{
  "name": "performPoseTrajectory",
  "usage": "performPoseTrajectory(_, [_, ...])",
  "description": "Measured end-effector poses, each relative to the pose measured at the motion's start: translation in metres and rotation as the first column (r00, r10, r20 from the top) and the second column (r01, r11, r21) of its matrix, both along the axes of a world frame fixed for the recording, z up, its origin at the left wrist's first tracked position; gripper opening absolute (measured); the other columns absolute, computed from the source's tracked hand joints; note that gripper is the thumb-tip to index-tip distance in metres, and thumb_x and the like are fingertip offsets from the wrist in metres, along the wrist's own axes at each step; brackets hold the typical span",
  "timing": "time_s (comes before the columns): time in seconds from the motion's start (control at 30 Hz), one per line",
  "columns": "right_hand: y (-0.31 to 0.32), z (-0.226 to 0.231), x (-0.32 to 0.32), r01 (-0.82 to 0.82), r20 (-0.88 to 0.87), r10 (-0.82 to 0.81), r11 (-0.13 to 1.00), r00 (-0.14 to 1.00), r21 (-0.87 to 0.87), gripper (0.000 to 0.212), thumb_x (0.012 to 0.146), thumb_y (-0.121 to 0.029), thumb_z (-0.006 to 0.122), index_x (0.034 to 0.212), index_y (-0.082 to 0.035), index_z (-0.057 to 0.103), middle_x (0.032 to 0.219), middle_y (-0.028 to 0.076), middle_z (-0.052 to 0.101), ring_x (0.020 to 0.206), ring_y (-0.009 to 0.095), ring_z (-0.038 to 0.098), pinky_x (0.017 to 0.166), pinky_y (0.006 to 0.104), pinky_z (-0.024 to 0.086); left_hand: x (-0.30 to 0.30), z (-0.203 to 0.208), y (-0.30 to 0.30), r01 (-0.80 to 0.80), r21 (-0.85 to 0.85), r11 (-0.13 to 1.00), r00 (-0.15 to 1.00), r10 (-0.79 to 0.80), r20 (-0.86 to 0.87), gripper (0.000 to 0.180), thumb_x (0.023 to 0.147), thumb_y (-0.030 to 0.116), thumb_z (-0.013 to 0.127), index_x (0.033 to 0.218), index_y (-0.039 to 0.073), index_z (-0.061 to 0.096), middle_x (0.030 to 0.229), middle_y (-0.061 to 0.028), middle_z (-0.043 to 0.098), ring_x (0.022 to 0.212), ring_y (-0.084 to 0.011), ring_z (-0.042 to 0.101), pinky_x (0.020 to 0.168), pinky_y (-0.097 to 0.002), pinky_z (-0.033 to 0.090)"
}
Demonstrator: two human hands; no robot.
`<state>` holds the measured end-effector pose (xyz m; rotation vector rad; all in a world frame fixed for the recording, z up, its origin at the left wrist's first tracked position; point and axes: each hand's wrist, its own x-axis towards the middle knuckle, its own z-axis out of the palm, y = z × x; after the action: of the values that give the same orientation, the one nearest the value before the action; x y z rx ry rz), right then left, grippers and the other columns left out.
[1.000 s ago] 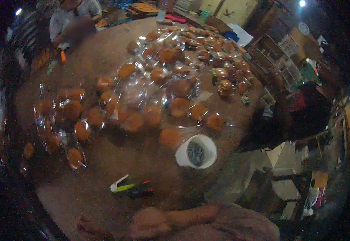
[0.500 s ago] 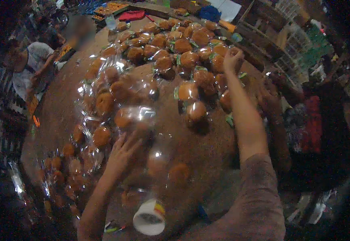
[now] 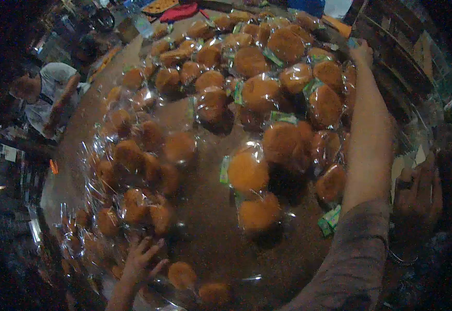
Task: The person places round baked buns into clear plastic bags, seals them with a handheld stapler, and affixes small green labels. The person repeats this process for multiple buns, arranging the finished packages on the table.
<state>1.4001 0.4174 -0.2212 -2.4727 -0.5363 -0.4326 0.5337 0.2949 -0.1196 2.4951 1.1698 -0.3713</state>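
Left hand (image 3: pixel 142 262) was spread, unclenched, at wrapped brown rounds (image 3: pixel 134 205) on the table (image 3: pixel 205 223), contact unclear; green-labelled rounds (image 3: pixel 259 93) lay farther back; right hand (image 3: pixel 361 53) was far right, grip undeterminable

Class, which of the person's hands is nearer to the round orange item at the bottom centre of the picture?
Left. The left hand is up and to the left of the round orange item; the right hand is much farther off, at the upper right.
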Motion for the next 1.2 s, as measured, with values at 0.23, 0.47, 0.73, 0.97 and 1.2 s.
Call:
performPoseTrajectory(0.23, [-0.033,0.020,-0.008,-0.110,-0.045,0.136,0.922,0.990,0.371,0.061,0.081,-0.042,0.074,0.127,-0.007,0.053,0.122,0.018,0.064,0.104,0.035,0.064,0.091,0.0462,0.049,-0.017,-0.021,0.004,0.134,0.030,0.991,0.976,-0.137,0.169,0.053,0.090,0.036,0.069,0.138,0.018,0.056,0.144,-0.0172,0.049,0.129,-0.0418,0.046,0.108,-0.0518,0.039])
performPoseTrajectory(0.47, [-0.113,0.115,-0.248,-0.585,-0.004,0.634,0.717,0.774,0.380,0.055,0.083,-0.038,0.075,0.122,-0.005,0.054,0.117,0.016,0.062,0.102,0.032,0.063,0.089,0.0444,0.050,-0.003,-0.027,0.015,0.351,0.199,0.915,0.898,-0.389,0.204,0.045,0.104,0.036,0.044,0.143,0.015,0.050,0.150,-0.0139,0.044,0.134,-0.0392,0.042,0.117,-0.0511,0.029])
performPoseTrajectory(0.73, [-0.210,0.230,-0.681,-0.887,-0.271,0.944,0.283,0.190,0.364,0.049,0.085,-0.033,0.076,0.117,-0.004,0.055,0.112,0.014,0.061,0.099,0.028,0.062,0.087,0.0423,0.050,-0.107,0.090,-0.092,-0.266,-0.458,0.848,0.044,0.486,0.873,0.061,0.105,0.051,0.038,0.150,0.010,0.037,0.150,-0.0209,0.042,0.143,-0.0349,0.034,0.116,-0.0457,0.030])
performPoseTrajectory(0.97, [-0.297,0.234,-0.965,-0.804,-0.083,0.907,-0.320,-0.413,0.501,0.043,0.085,-0.028,0.077,0.113,-0.003,0.055,0.118,0.013,0.056,0.107,0.023,0.056,0.090,0.0393,0.049,-0.245,0.125,-0.216,0.219,-0.850,0.479,-0.597,0.755,0.272,0.049,0.104,0.037,0.050,0.144,0.010,0.042,0.138,-0.0119,0.049,0.123,-0.0247,0.052,0.104,-0.0383,0.046])
performPoseTrajectory(1.2, [-0.346,0.211,-1.082,-0.811,-0.226,0.779,-0.568,-0.584,0.138,0.048,0.080,-0.020,0.079,0.121,-0.006,0.059,0.123,0.016,0.057,0.111,0.033,0.057,0.093,0.0414,0.051,-0.363,0.107,-0.281,-0.175,-0.923,0.343,-0.791,0.509,0.339,0.037,0.103,0.037,0.053,0.118,0.005,0.061,0.099,-0.0038,0.065,0.092,-0.0135,0.061,0.082,-0.0287,0.053])
